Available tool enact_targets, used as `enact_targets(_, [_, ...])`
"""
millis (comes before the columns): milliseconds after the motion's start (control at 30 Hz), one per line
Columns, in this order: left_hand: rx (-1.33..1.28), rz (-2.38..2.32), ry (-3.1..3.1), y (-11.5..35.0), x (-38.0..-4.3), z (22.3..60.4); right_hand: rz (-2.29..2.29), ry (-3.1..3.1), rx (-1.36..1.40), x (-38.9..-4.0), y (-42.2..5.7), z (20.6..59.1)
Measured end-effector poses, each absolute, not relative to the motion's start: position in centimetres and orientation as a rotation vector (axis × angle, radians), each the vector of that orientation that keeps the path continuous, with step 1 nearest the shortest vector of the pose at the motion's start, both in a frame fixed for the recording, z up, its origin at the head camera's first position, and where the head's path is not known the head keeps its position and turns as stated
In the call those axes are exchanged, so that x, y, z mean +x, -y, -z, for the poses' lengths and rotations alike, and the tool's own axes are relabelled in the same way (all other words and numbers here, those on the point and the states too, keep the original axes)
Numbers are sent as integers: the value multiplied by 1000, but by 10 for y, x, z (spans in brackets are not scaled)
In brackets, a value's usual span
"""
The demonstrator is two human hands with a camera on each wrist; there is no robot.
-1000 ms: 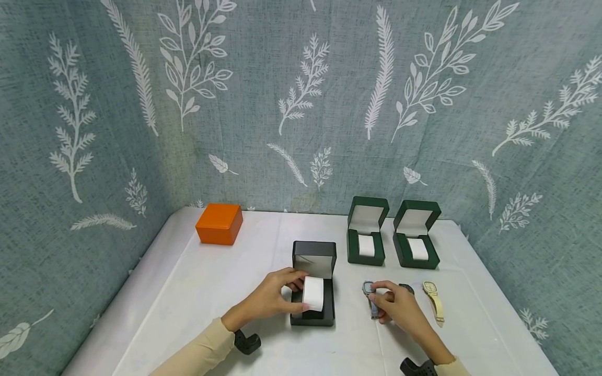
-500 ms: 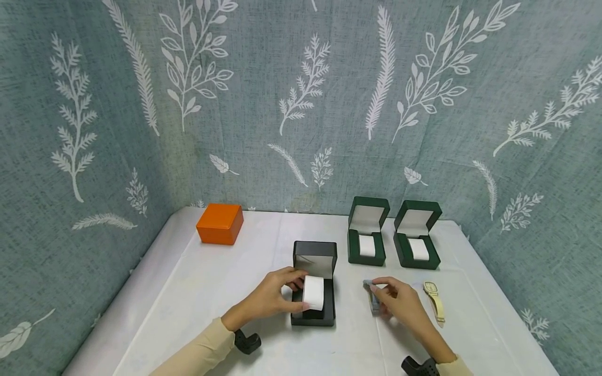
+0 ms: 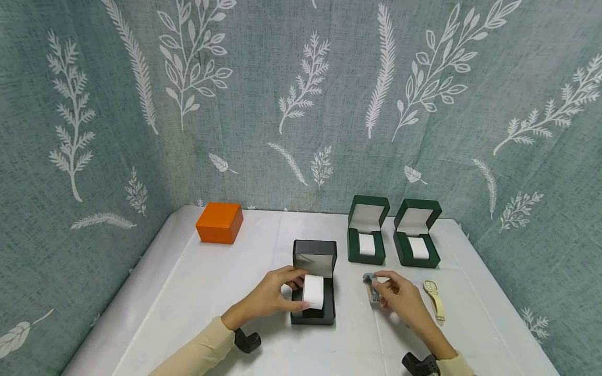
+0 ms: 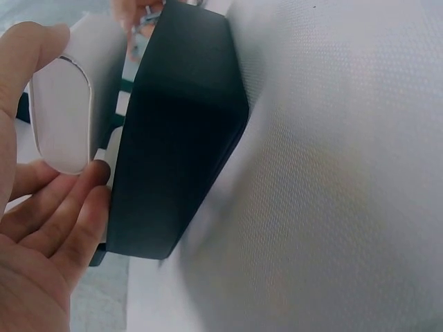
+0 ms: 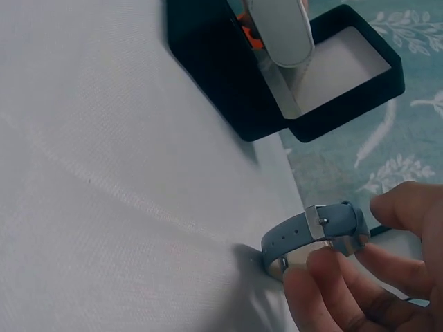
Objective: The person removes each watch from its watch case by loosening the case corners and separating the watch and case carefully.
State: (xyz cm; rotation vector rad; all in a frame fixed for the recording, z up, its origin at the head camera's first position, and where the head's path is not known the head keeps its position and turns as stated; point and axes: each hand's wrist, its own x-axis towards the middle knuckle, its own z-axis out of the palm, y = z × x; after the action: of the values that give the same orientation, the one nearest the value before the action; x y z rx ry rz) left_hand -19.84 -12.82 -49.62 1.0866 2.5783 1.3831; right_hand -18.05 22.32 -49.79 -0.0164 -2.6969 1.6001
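The two hands are well apart over the tabletop (image 3: 188, 292), and each one holds something. The left hand (image 3: 275, 292) grips a white pillow (image 3: 313, 291), with the thumb on one side and the fingers on the other. The pillow is at the bottom part of the black box (image 3: 314, 319), which sits about midway between the left and right edges of the tabletop. The lid (image 3: 314, 247) of that box stands up on the side toward the far edge, and its inside is pale. The right hand (image 3: 406, 300) pinches a blue watch (image 5: 289, 235) to the right of the black box. The strap is bent round in a loop, and its silver buckle (image 5: 316, 223) shows. I cannot tell if the watch touches the tabletop. Each wrist wears a black band (image 3: 246, 342), next to a tan sleeve (image 3: 207, 342). A gold watch (image 3: 437, 303) lies just past the right hand, toward the right edge. Near the far right corner is one green box (image 3: 420, 262), and beside it, to the left, is another green box (image 3: 366, 258). Both have their lids up and white pillows inside. The orange box (image 3: 219, 223) sits near the far left corner with its lid down. Behind the far edge hangs a blue-green cloth (image 3: 263, 78) with white leaves on it.
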Motion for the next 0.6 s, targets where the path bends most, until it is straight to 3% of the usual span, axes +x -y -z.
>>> enact_targets(600, [1091, -1373, -2588, 128, -200, 498, -1665, 2647, -23, -185, -226, 496])
